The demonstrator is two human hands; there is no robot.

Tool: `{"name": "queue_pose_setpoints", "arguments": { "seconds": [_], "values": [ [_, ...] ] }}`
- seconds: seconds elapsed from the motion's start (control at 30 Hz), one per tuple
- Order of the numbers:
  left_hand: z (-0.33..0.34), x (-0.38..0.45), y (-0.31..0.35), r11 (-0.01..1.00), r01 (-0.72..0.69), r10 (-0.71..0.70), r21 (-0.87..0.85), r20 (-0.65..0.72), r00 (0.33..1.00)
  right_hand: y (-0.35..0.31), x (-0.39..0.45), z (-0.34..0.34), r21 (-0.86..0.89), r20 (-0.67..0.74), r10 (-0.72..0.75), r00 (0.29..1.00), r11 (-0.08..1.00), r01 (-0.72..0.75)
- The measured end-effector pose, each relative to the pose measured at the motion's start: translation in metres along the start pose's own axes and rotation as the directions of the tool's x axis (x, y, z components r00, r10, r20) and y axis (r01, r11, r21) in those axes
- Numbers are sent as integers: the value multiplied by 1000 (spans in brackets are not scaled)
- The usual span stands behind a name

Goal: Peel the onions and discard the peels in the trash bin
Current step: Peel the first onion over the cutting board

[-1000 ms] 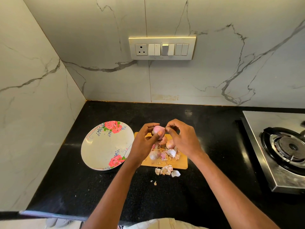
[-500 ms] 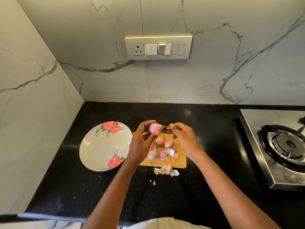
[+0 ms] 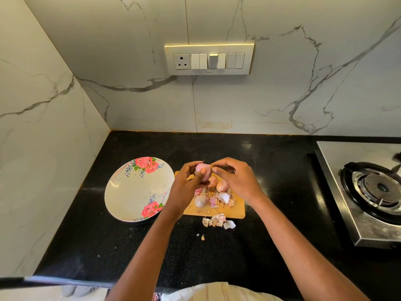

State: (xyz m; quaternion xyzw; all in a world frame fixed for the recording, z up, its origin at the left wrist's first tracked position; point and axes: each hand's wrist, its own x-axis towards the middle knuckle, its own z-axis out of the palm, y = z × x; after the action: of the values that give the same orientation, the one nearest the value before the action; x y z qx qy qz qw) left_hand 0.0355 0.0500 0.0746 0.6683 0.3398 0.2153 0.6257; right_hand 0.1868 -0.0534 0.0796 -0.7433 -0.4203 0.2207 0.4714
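Note:
My left hand point(image 3: 186, 187) grips a small pink onion point(image 3: 206, 170) above the wooden cutting board point(image 3: 230, 211). My right hand point(image 3: 236, 179) pinches a bit of peel at the onion's right top. Under the hands, on the board, lie two brown unpeeled onions point(image 3: 222, 185), a pale onion point(image 3: 200, 200) and loose peels point(image 3: 224, 197). More peels point(image 3: 218, 221) sit on the black counter just in front of the board. No trash bin is in view.
A flowered plate point(image 3: 130, 192) lies left of the board. At the right stands a steel gas stove point(image 3: 373, 192) with a burner. Marble walls close the back and left, with a switch panel point(image 3: 208, 59) above. The counter's front edge runs near my body.
My right hand had drawn away from the onion half a second ago; it is back at the onion's top, pinching peel. The left hand still holds the onion at about the same height.

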Motion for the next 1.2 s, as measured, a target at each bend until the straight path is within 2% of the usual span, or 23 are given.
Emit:
{"name": "queue_pose_setpoints", "arguments": {
  "seconds": [0.13,0.23,0.3,0.33,0.4,0.47,0.6,0.67,0.7,0.73,0.8,0.87,0.93,1.03,1.2],
  "values": [
    [-2,1,0,995,-31,31,94,4,1000,2,-1,0,-28,-36,-9,999,1000,8],
    [0,-2,2,994,-50,49,96,13,999,4,-1,4,-55,-88,-24,996,998,19],
    [6,-4,5,990,-92,92,105,5,996,2,-2,9,24,-125,33,992,999,-30],
    [8,-6,5,987,-117,119,111,-7,993,0,-2,12,122,-127,101,987,989,-85],
    [11,-8,4,980,-157,162,121,-33,986,-7,-3,16,378,-79,280,957,896,-231],
    [13,-9,2,973,-190,197,130,-47,979,-16,-5,18,574,2,422,907,742,-346],
    [14,-8,1,972,-202,211,124,-66,975,-24,-7,17,757,119,519,847,505,-415],
    [11,-7,0,978,-178,187,111,-79,979,-21,-6,13,785,116,542,832,463,-412],
    [9,-6,0,980,-168,177,103,-82,981,-18,-5,10,762,91,537,839,504,-406],
    [8,-5,0,983,-156,164,94,-84,983,-14,-4,8,703,53,515,856,590,-398],
    [5,-4,1,988,-135,141,78,-86,986,-8,-3,5,506,-25,417,909,789,-348],
    [3,-3,-1,990,-121,127,73,-91,988,-4,-2,6,270,-53,272,961,930,-249],
    [3,-2,-4,991,-107,113,76,-85,990,0,-2,6,138,-11,167,986,977,-164],
    [5,0,-5,994,-74,79,75,-74,994,0,-2,4,141,20,99,995,985,-101],
    [4,2,-4,997,-37,40,61,-40,998,-1,-3,5,133,-31,62,998,989,-57]
  ]
}}
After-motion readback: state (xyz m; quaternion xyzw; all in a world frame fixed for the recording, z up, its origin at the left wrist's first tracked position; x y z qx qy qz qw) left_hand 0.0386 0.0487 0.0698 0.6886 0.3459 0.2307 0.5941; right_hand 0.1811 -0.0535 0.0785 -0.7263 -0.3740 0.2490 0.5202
